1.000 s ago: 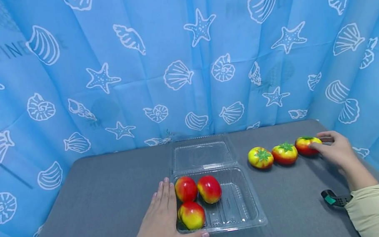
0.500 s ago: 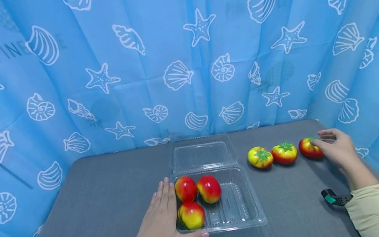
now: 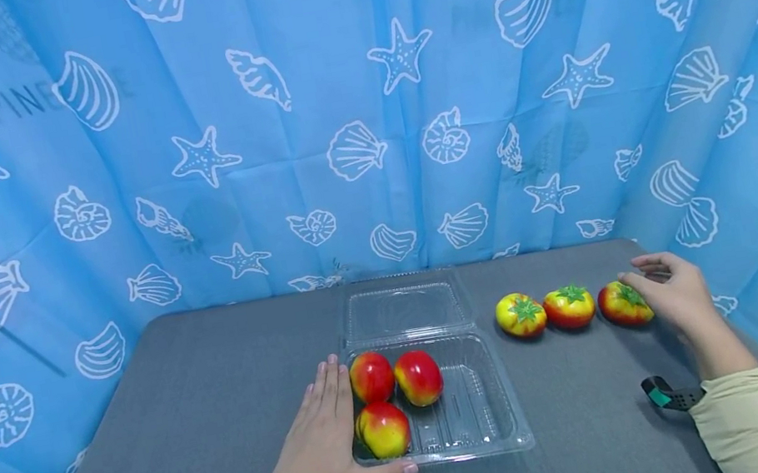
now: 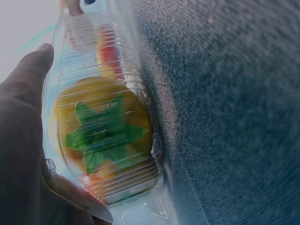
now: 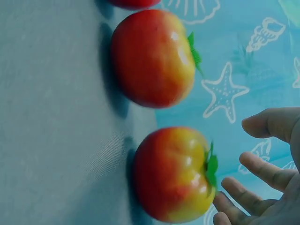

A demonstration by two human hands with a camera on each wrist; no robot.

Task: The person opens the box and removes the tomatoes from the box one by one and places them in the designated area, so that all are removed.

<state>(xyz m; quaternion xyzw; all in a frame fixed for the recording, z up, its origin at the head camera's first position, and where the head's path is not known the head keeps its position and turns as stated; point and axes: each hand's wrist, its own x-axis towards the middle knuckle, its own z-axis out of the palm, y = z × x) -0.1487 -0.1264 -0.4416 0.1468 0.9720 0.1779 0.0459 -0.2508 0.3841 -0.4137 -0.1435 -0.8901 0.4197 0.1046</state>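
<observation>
My left hand [image 3: 320, 441] rests along the left side of a clear plastic clamshell box [image 3: 481, 409], fingers straight and thumb at its front rim. Inside the box's left half sit three red-and-yellow fruits, one of them a persimmon-like fruit [image 3: 384, 430] at the front. Through the box wall in the left wrist view shows a fruit's green leafy cap [image 4: 105, 133]. My right hand [image 3: 674, 294] hovers by the rightmost persimmon-like fruit [image 3: 620, 306] of a row of three. In the right wrist view its fingers are spread, close to this fruit's green cap [image 5: 212, 168], and grip nothing.
The box's lid [image 3: 403, 310] lies folded back behind it. Two more fruits, the left fruit [image 3: 519, 316] and middle fruit [image 3: 570, 308], sit close together right of the lid. A black wristband [image 3: 669, 395] is near my right sleeve. A blue shell-patterned curtain [image 3: 356, 105] borders the grey table [image 3: 225, 399].
The rightmost fruit has shifted slightly right and tipped, its green cap now facing more toward the right. My right hand has let go of it. The left hand and box have not moved.
</observation>
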